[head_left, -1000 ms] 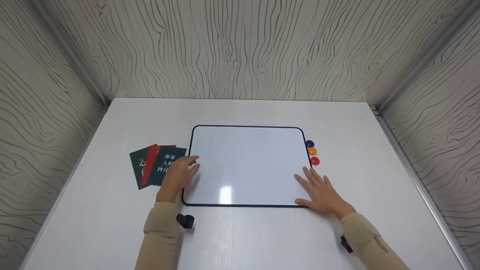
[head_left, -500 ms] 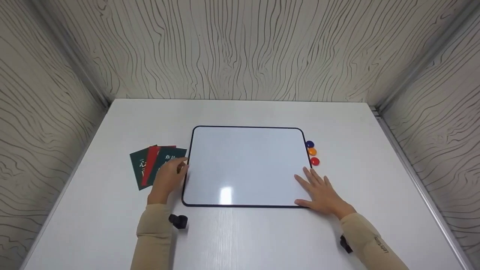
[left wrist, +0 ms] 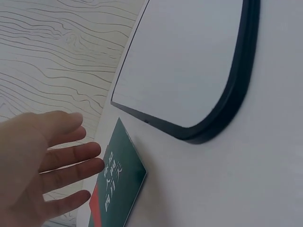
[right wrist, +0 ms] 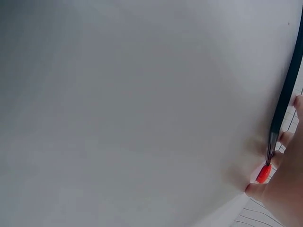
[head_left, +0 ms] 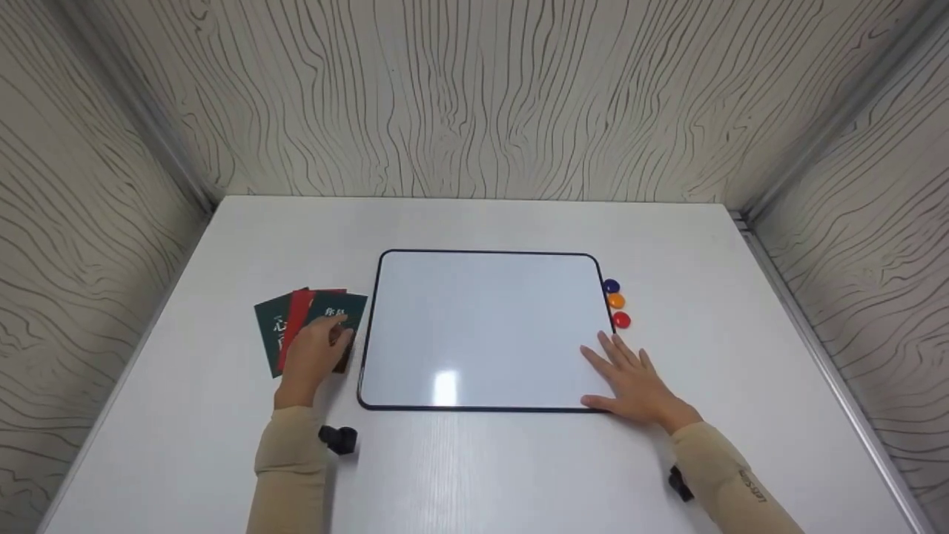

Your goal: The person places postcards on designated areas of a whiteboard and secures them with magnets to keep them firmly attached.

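Note:
A black-framed whiteboard (head_left: 482, 319) lies flat on the white table. My left hand (head_left: 310, 360) hovers over fanned cards to its left, fingers relaxed and holding nothing. On top is a dark green card (head_left: 350, 305) with white characters; under it are a red card (head_left: 299, 304) and another green card (head_left: 268, 326). In the left wrist view, that hand (left wrist: 47, 165) is beside the top green card (left wrist: 120, 182), partly covering it. My right hand (head_left: 634, 386) rests spread on the board's lower right corner. Three round magnets line the board's right edge: purple (head_left: 611, 286), orange (head_left: 616, 301) and red (head_left: 622, 320).
The white table (head_left: 474, 475) meets wood-grain-patterned panels (head_left: 474, 104) at the back and both sides. Black wrist cameras sit on both sleeves, the left one (head_left: 339, 440) close over the table. A light glares on the board's lower part.
My left hand has moved left, off the whiteboard's left edge and over the cards. The right hand stays in place on the board's corner.

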Action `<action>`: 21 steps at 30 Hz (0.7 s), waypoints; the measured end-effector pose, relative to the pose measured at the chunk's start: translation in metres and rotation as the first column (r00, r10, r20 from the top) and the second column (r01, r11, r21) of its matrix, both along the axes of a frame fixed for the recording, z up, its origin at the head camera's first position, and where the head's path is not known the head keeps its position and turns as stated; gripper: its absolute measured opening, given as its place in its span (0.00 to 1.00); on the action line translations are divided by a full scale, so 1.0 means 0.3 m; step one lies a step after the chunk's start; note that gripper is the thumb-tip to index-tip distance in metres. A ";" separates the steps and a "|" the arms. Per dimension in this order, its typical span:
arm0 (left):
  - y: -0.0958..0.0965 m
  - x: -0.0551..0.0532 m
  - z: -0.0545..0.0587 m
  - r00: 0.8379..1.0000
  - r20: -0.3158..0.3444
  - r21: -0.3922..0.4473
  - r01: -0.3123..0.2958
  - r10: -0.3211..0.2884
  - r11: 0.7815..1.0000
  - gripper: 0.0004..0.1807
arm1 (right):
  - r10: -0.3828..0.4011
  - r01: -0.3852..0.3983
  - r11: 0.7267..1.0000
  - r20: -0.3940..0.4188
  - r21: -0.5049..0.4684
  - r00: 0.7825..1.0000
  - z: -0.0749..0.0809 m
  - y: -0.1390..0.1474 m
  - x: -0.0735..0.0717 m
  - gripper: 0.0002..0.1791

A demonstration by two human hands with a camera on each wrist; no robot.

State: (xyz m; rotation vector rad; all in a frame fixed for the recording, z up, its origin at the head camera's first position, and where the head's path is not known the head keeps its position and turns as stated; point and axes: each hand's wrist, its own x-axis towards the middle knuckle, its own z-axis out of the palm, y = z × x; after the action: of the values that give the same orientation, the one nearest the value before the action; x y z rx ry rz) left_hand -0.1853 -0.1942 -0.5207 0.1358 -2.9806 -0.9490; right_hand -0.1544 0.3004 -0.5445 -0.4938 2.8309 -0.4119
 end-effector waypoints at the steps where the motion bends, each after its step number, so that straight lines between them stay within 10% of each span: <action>1: -0.005 0.001 0.000 1.000 -0.006 -0.001 -0.004 0.004 1.000 0.21 | 0.001 -0.001 1.000 -0.001 0.000 1.000 -0.001 0.000 0.000 0.47; 21: -0.067 0.022 0.000 0.990 0.009 -0.071 -0.138 0.139 0.988 0.23 | 0.015 -0.015 1.000 -0.031 -0.004 0.999 0.000 0.000 0.001 0.46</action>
State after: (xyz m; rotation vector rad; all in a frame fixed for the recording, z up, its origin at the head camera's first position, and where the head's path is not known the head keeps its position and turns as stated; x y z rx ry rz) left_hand -0.1787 -0.2143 -0.5208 0.3446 -2.9655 -0.8315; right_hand -0.1542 0.3004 -0.5445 -0.5265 2.8547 -0.4106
